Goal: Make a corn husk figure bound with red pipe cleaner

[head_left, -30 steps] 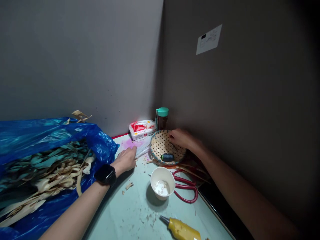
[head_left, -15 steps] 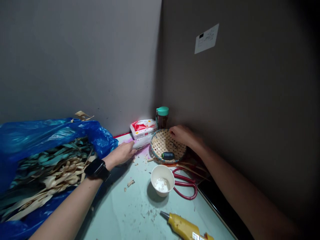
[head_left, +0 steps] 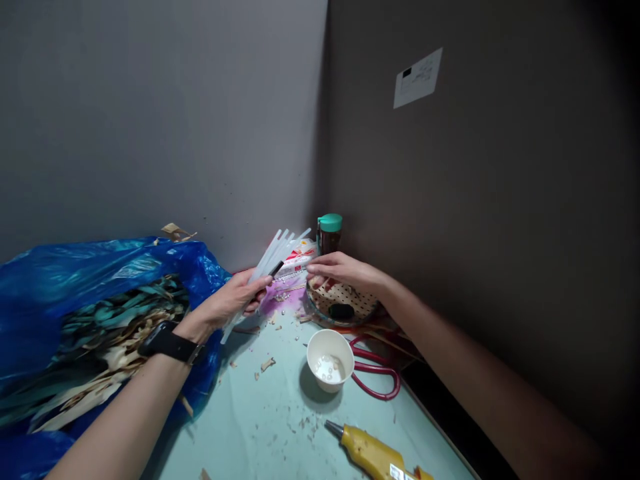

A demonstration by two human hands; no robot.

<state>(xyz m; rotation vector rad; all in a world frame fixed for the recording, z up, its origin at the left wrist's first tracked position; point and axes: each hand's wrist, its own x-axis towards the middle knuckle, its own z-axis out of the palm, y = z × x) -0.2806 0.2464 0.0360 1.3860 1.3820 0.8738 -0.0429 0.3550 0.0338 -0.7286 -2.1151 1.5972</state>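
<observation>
No wording can be read. The slanted white rectangular paper sheet [head_left: 418, 79] at one o'clock, on the dark grey wall [head_left: 475, 200], bears a black block and print too small to make out; marks on the red-and-white oblong packet [head_left: 303, 257] near the centre and the white label [head_left: 397, 472] of the yellow plastic glue gun [head_left: 371, 451] at five o'clock are likewise illegible

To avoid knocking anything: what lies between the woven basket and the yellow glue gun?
The head view shows the white cup and, beside it, red scissors handles between the woven basket and the glue gun.
</observation>
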